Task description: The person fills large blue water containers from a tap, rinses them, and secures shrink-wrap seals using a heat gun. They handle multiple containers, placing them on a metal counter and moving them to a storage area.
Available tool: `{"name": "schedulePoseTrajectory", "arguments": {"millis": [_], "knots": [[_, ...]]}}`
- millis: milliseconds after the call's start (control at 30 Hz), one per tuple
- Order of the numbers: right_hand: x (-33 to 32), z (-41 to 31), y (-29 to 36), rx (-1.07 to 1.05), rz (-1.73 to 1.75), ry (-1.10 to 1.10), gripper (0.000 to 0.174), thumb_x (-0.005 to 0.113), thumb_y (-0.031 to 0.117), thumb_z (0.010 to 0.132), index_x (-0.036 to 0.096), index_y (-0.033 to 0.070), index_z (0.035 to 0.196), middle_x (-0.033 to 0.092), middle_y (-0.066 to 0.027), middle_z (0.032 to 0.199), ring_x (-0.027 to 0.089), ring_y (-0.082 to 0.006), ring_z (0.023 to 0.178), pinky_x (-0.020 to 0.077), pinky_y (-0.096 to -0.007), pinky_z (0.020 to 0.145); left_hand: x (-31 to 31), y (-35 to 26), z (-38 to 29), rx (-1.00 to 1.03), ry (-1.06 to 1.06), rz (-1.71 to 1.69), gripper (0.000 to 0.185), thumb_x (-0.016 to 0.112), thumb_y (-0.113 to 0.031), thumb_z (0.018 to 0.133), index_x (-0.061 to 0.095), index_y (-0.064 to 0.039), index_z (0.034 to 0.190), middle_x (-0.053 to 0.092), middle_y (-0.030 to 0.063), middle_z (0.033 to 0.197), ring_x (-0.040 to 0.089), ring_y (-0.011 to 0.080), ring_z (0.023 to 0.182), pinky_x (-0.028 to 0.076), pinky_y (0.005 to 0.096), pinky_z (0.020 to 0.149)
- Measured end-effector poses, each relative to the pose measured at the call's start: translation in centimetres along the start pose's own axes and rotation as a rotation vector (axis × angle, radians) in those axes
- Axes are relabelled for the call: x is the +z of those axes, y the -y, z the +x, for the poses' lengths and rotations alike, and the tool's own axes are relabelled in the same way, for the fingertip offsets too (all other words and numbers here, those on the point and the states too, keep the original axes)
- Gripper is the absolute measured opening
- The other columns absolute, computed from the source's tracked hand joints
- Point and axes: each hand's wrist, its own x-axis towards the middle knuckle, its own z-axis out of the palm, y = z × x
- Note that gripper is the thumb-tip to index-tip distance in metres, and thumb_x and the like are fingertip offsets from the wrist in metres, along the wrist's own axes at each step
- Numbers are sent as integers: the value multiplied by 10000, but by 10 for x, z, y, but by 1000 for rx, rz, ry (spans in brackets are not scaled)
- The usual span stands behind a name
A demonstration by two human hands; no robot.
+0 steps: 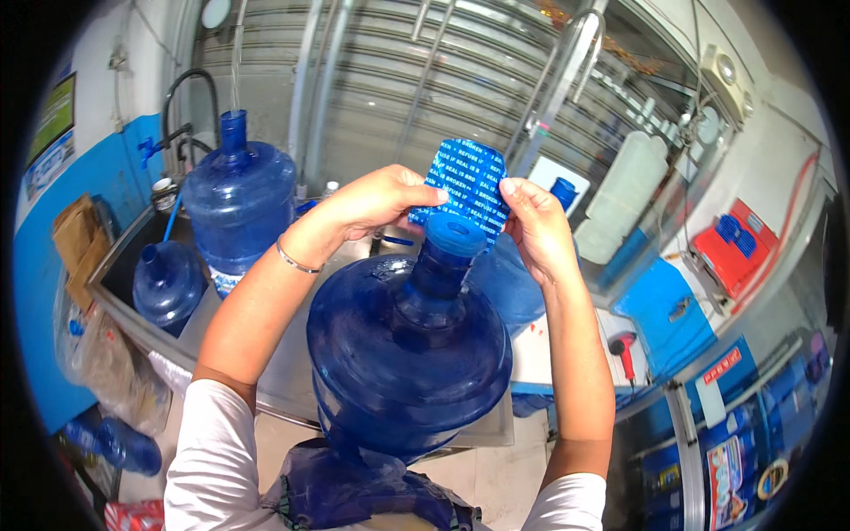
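Observation:
A large blue plastic water jug (408,352) stands upright right before me, a light blue cap (455,233) with a round center on its neck. Just behind and above the cap, both hands hold a blue printed plastic seal sleeve (468,176). My left hand (392,199) pinches its left side between thumb and fingers. On the other side, my right hand (534,222) grips the sleeve's right edge. The fingertips behind the sleeve are partly hidden.
Water runs into an upright blue jug (239,192) at left, near a smaller jug (169,285) in the metal sink (99,292). Another jug (508,285) stands behind my right hand. A red heat gun or hair dryer (624,352) lies on the white counter (601,325) at right.

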Motion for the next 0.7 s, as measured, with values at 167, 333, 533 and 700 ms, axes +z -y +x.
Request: {"name": "schedulePoseTrajectory", "arguments": {"millis": [167,333,533,700], "knots": [[20,11,9,-463,-465,-260,356,679,229,886,618,27,1174,608,-29,936,562,-115,827,462,-254,691,1,-20,-25,14,-449,252,324,683,-302,891,708,10,806,700,60,804,595,77,690,477,239,668],[34,0,34,-728,-709,155,262,807,53,662,693,50,898,618,-42,869,557,-140,779,452,-261,693,6,-30,-52,139,-570,452,462,688,-376,884,622,-66,548,497,-48,536,387,24,519,305,229,472],[40,1,47,-593,-729,360,157,775,58,693,706,20,829,642,-77,719,589,-149,652,468,-278,621,27,-19,-57,116,-697,341,493,679,-443,862,687,-9,628,617,57,572,573,94,524,462,253,503],[28,11,51,-557,-742,471,151,746,97,742,707,1,851,672,-123,757,625,-191,654,492,-302,630,56,-22,-55,113,-870,243,492,660,-417,884,684,25,669,636,66,606,599,99,549,514,247,532]]}}
